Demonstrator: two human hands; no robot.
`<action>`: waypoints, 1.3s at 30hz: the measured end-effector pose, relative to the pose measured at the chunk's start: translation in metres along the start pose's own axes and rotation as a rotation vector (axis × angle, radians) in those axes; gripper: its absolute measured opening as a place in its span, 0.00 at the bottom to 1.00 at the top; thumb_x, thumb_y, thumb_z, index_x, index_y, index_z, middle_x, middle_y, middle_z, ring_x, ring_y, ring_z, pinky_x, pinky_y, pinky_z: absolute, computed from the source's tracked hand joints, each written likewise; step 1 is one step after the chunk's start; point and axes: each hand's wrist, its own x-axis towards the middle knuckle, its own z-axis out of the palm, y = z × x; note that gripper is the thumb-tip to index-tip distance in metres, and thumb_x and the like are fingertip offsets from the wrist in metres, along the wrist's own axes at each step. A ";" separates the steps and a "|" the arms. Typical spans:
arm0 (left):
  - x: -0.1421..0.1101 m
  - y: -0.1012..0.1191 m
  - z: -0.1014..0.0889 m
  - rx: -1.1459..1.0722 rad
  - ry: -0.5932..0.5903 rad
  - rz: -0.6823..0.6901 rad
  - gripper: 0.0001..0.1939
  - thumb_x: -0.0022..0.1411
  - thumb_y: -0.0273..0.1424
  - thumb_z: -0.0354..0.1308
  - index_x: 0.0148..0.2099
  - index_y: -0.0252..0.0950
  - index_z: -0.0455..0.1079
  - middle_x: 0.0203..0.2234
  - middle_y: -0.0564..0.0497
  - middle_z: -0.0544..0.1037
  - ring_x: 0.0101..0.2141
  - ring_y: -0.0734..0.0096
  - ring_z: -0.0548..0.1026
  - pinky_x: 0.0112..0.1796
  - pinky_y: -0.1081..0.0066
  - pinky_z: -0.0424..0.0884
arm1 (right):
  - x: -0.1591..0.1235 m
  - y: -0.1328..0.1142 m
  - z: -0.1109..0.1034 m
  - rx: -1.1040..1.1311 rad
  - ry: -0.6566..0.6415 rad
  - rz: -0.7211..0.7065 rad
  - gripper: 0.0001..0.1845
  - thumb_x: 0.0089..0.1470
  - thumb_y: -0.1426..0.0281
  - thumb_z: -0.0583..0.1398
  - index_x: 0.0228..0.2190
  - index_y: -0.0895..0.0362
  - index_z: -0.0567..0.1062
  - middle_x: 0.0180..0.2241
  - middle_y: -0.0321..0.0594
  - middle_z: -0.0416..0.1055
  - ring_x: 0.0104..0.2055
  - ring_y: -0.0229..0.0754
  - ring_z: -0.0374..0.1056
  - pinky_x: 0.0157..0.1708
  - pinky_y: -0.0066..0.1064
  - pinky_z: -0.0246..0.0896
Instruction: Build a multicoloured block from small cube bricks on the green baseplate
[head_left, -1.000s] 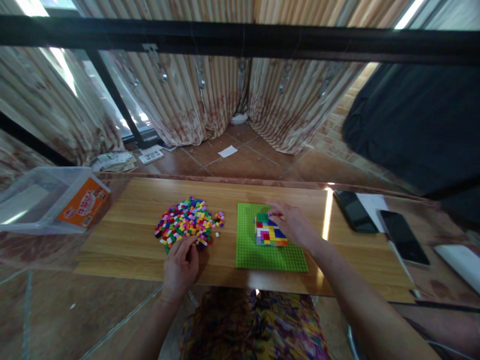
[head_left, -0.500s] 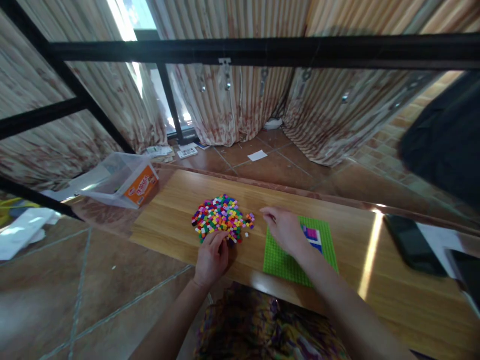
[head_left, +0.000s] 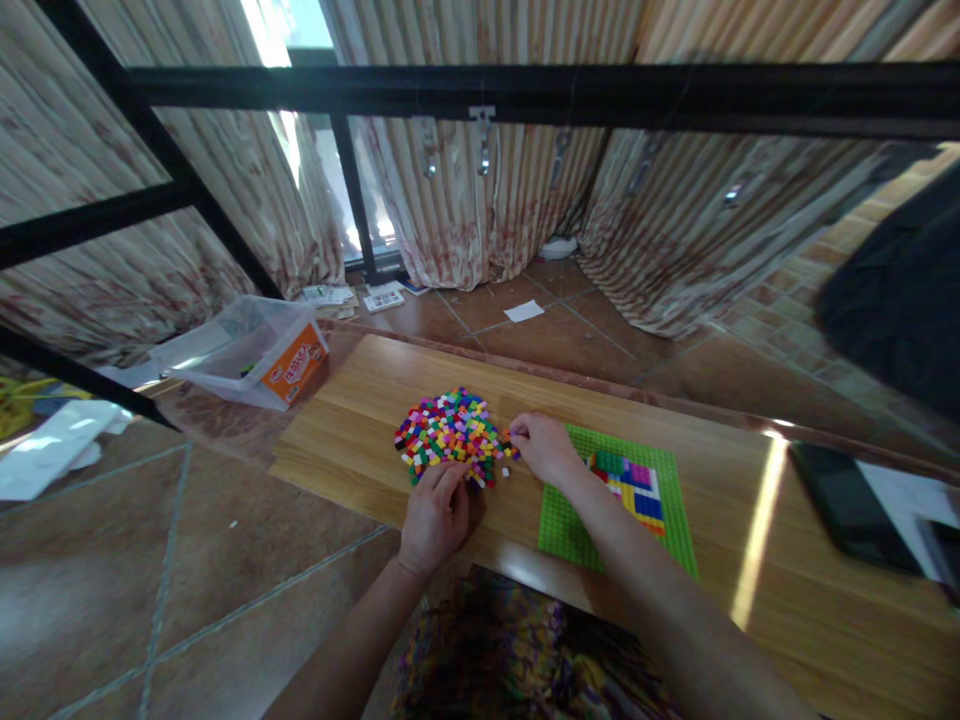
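A heap of small multicoloured toy bricks [head_left: 448,430] lies on the wooden table. My left hand [head_left: 435,512] rests at the heap's near edge, its fingers pinched together; anything between them is too small to make out. At the heap's right side, by a little cluster of loose bricks [head_left: 510,450], is my right hand [head_left: 549,448], fingers drawn together, their tips partly hidden. Under my right forearm lies a green studded baseplate [head_left: 679,520]. On it sits a block of joined bricks [head_left: 643,493] in green, pink, white, blue and yellow, partly covered by the forearm.
A clear plastic box [head_left: 251,365] with an orange label stands beyond the table's left end. To the right on the wooden table [head_left: 720,470] lie a dark flat device [head_left: 847,508] and white paper [head_left: 896,500]. A black metal frame [head_left: 480,92] crosses before the curtains.
My right hand has moved left from above the baseplate to the heap's right edge, uncovering more of the joined bricks. My left hand stays at the heap. The whole view has shifted slightly.
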 end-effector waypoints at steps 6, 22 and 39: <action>-0.001 -0.001 0.001 0.013 0.015 0.005 0.14 0.66 0.24 0.49 0.49 0.37 0.71 0.43 0.44 0.78 0.45 0.64 0.76 0.47 0.62 0.75 | -0.004 -0.005 0.007 0.085 0.052 0.023 0.07 0.53 0.75 0.59 0.31 0.56 0.78 0.34 0.41 0.78 0.38 0.40 0.73 0.38 0.28 0.61; 0.002 -0.003 0.001 0.055 0.039 0.054 0.13 0.64 0.24 0.51 0.48 0.37 0.72 0.41 0.45 0.78 0.44 0.64 0.76 0.48 0.63 0.75 | -0.099 0.033 -0.075 0.584 0.447 0.184 0.11 0.51 0.62 0.61 0.33 0.54 0.80 0.33 0.40 0.79 0.33 0.43 0.73 0.35 0.34 0.67; 0.006 -0.004 0.000 0.111 0.054 0.130 0.13 0.63 0.24 0.52 0.48 0.34 0.72 0.39 0.45 0.78 0.42 0.64 0.76 0.46 0.65 0.74 | -0.090 0.086 -0.074 0.180 0.296 0.419 0.12 0.52 0.67 0.58 0.32 0.54 0.82 0.31 0.39 0.80 0.33 0.42 0.74 0.34 0.31 0.62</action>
